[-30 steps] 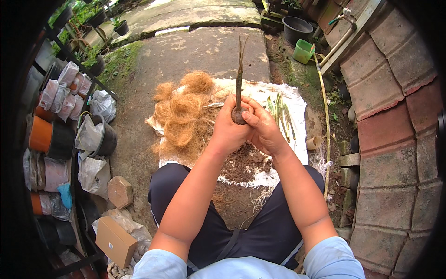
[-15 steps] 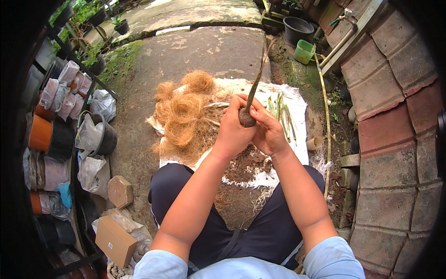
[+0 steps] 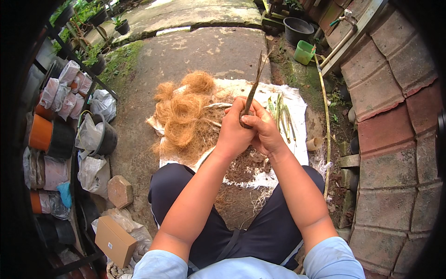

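Note:
Both hands are wrapped around the dark, round root ball [image 3: 243, 122] of a plant, held above a white sack sheet [image 3: 298, 109]. Upward from it rises a narrow, dark leaf [image 3: 251, 94] with split tips. My left hand [image 3: 233, 136] cups the ball from the left. On the other side, my right hand [image 3: 266, 133] closes over it, its thumb across the front; most of the ball is hidden. Brown coconut fibre [image 3: 183, 114] lies in loose clumps to the left. Below the hands is crumbly dark soil [image 3: 247, 166], and long green leaves [image 3: 284, 116] lie at the right.
At left, a rack holds wrapped pots [image 3: 42, 132], beside a black bucket [image 3: 108, 139]. A cardboard box [image 3: 115, 241] and a hexagonal block [image 3: 120, 191] sit near my left knee. Roof tiles [image 3: 385, 162] and a long pole [image 3: 326, 125] run along the right.
My right hand has shifted over the root ball, with its thumb now covering more of it. The leaf has turned and dropped slightly, so its split tips show.

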`<state>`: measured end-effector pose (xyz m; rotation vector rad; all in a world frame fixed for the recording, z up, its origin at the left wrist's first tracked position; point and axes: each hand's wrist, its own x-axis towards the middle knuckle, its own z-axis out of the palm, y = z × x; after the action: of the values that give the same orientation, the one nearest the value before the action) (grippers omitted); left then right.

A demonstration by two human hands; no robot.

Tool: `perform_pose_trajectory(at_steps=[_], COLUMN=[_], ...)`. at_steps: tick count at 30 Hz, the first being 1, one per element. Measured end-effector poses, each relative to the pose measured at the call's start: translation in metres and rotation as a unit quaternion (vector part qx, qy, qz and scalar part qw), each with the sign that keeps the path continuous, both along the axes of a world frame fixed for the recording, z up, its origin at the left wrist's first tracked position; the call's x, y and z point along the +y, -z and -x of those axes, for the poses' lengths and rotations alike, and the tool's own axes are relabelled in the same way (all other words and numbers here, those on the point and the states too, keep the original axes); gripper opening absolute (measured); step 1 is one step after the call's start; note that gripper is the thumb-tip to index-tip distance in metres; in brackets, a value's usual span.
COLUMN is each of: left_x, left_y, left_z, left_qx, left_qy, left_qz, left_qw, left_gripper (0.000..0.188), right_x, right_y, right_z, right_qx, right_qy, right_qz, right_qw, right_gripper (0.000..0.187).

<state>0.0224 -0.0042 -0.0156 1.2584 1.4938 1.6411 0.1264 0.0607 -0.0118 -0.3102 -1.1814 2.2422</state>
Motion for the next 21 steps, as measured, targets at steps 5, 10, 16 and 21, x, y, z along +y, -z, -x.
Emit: perform_pose_trajectory(at_steps=[5,10,16,21], left_x=[0.001,0.001,0.001,-0.001], left_y=[-0.013,-0.017,-0.007,-0.013], left_z=[0.0,0.008,0.011,0.014], left_qx=[-0.105,-0.05,-0.091,-0.118], left_qy=[0.061,0.098,0.092,0.071], left_qz=[0.039,0.107,0.115,0.147], left_qw=[0.992,0.988,0.985,0.979], left_gripper=[0.038,0.048,0.052,0.05], right_x=[0.001,0.01,0.009,0.009], right_y=[-0.005,0.002,0.003,0.005], right_z=[-0.004,-0.011,-0.011,-0.012], right_qx=[-0.033,-0.13,-0.131,-0.155], right_qy=[0.024,0.028,0.004,-0.044], right_qz=[0.049,-0.003,-0.04,-0.078], right_qw=[0.998,0.991,0.991,0.984], right_gripper=[0.066,0.059,0.06,0.079])
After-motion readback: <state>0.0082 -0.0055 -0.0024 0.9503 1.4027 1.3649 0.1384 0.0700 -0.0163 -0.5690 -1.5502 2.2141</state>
